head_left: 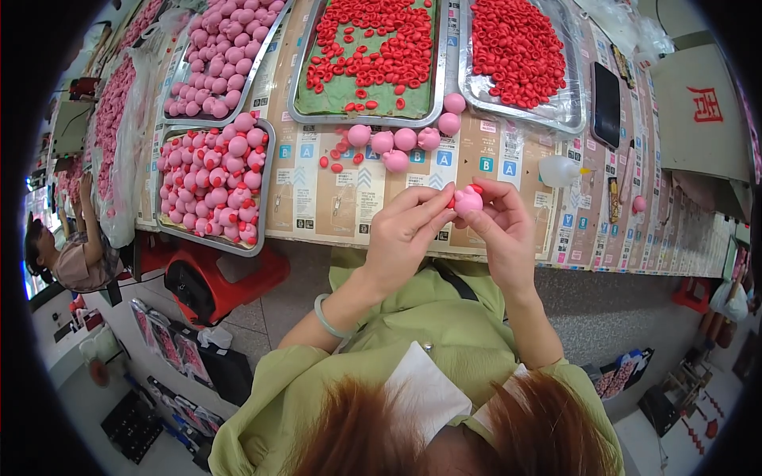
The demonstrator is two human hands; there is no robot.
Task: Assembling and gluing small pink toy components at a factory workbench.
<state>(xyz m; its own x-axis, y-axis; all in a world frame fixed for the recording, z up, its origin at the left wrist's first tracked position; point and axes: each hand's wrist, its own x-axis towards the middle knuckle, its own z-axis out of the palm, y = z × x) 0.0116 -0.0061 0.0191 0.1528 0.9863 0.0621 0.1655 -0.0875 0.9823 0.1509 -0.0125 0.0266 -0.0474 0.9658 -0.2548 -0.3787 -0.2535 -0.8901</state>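
Over the table's near edge, my right hand (pixel 506 238) grips a small pink ball figure (pixel 467 201) between thumb and fingers. A red piece (pixel 476 189) shows at its top right. My left hand (pixel 403 232) is closed, its thumb and fingertip pinching a small red oval piece (pixel 452 203) against the ball's left side. Just beyond my hands lie several loose pink balls (pixel 405 140) and a few red oval pieces (pixel 336 167). To the left stands a metal tray (pixel 268 186) of pink balls with red pieces on them.
Farther back are a tray of plain pink balls (pixel 226 59), a green-lined tray of red pieces (pixel 439 79) and another red-piece tray (pixel 468 91). On the right lie a white squeeze bottle (pixel 559 170) and a phone (pixel 605 105). Red stool (pixel 230 278) below; another person (pixel 75 254) far left.
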